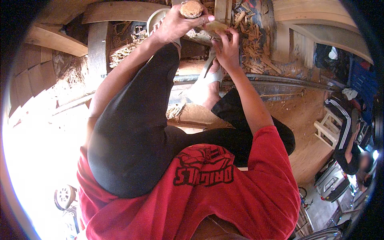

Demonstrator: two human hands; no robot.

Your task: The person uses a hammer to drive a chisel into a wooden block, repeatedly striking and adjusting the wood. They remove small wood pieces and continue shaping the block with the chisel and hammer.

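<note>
Pale wood piece (216, 28) sits between the two hands; left hand (176, 26) is just left of it, fingers wrapped round a round-topped wooden thing (191, 9); right hand (229, 50) is at its right end, fingers bent and touching, can't tell if they're actually pinching; wood chips (255, 44) right of it

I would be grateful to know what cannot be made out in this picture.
Head view: what lies below the round wooden end, hidden by the left hand.
Head view: the exact shape of the pale piece by the right hand, too small and blurred.
Head view: the bright area at left, washed out by glare.
</note>
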